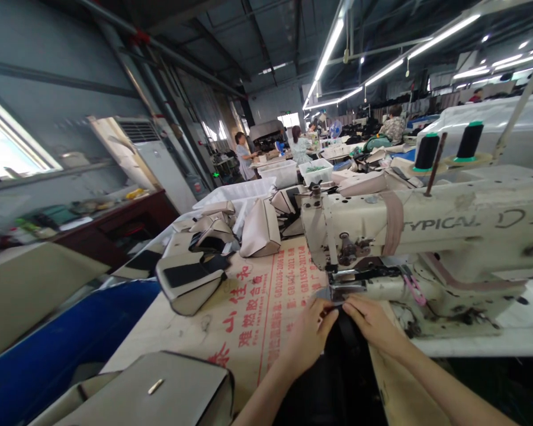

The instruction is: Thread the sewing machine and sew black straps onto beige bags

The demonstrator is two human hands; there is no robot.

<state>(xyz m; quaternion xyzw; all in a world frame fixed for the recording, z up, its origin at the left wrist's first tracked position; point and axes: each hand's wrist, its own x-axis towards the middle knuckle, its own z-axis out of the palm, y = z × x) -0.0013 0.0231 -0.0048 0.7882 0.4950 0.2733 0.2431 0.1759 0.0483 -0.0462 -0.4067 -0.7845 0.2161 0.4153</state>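
My left hand [311, 334] and my right hand [371, 322] both pinch the top edge of a black fabric piece [340, 367] that runs down toward me. The fingers are closed on it just in front of the presser foot [344, 290] of a cream sewing machine [435, 236]. The machine stands to the right, its arm reaching left over the fabric. Two dark thread spools [448, 148] stand on top of the machine.
The table carries printed cardboard [257, 307]. Grey and black bag parts [190, 278] lie to the left, a grey bag [160, 390] sits near the front edge. White bins [284, 174] stand farther back. Other people work at distant tables. A blue surface [48, 349] is at left.
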